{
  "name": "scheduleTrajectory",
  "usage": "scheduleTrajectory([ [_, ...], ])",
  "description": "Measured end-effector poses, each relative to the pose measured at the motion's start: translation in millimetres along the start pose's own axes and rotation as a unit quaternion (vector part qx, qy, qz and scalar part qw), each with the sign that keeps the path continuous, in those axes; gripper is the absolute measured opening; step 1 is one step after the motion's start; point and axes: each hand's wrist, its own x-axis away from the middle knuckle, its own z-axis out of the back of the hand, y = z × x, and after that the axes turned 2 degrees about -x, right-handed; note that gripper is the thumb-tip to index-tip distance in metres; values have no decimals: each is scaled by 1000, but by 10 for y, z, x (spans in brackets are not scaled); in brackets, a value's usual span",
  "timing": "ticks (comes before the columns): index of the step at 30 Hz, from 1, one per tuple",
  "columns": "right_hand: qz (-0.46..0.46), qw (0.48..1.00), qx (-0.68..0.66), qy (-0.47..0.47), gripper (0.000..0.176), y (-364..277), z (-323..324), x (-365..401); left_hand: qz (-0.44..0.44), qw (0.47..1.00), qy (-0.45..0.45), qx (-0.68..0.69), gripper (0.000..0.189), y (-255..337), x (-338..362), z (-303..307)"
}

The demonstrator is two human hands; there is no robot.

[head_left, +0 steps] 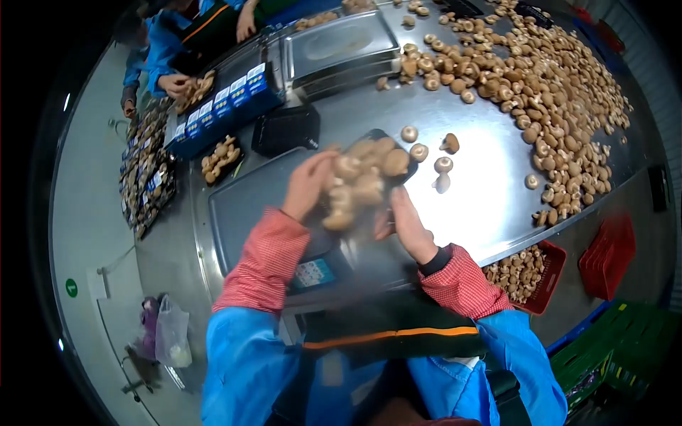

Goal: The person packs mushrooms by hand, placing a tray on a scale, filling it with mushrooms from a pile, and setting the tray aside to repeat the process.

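Note:
A dark punnet (406, 176) heaped with brown shiitake mushrooms (366, 177) is held between my two hands over the steel table, somewhat blurred by motion. My left hand (310, 186) grips its left side, fingers against the mushrooms and rim. On the near right side, my right hand (410, 226) holds the punnet, with part of its fingers hidden beneath. Several loose mushrooms (443, 165) lie on the table just right of the punnet. Under and left of my left hand is a flat grey tray (245, 202).
A large mushroom pile (547, 106) covers the table's right side. Beyond my hands stand a black empty punnet (286, 130), a steel scale (341, 46) and blue boxes (227, 106). A co-worker's hand (174, 85) holds mushrooms. A red crate (550, 277) sits below the edge.

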Motion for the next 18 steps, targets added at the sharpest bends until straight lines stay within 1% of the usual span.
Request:
scheduleTrajectory([
  [1, -20, 999, 29, -39, 51, 11, -144, 5, 22, 1000, 6, 18, 29, -70, 101, 225],
  [2, 8, 996, 62, -70, 50, 20, -275, 38, 42, 998, 10, 37, 28, -140, 195, 422],
  [3, 110, 977, 159, -85, 46, 164, -312, -29, 50, 997, 12, 59, 28, -220, 302, 595],
  [4, 212, 941, 251, -79, 43, 296, -353, -93, 58, 995, 14, 81, 28, -299, 414, 755],
  [5, 276, 909, 303, -77, 42, 394, -365, -167, 110, 988, 21, 104, 29, -435, 504, 895],
  [7, 181, 917, 354, -37, 39, 303, -416, -211, 114, 989, 32, 91, 28, -729, 664, 1134],
  [8, 217, 876, 430, 11, 43, 304, -370, -226, 113, 989, 37, 93, 28, -841, 732, 1225],
  [9, 215, 821, 526, 58, 44, 306, -299, -258, 102, 993, 46, 44, 28, -855, 774, 1278],
  [10, 212, 753, 615, 101, 45, 323, -205, -294, 95, 994, 57, -3, 27, -821, 822, 1312],
  [12, 196, 636, 734, 137, 44, 467, 77, -343, 76, 992, 70, -73, 28, -686, 877, 1375],
  [14, 129, 635, 754, 106, 38, 433, 188, -285, 11, 985, 57, -164, 30, -765, 875, 1480],
  [16, 120, 649, 750, 45, 33, 554, 349, -311, -64, 956, 105, -265, 32, -845, 896, 1523],
  [17, 102, 670, 733, 52, 31, 578, 366, -332, -65, 962, 125, -232, 33, -915, 909, 1553],
  [18, 108, 679, 725, 39, 31, 517, 323, -329, -44, 967, 153, -199, 32, -934, 952, 1582],
])
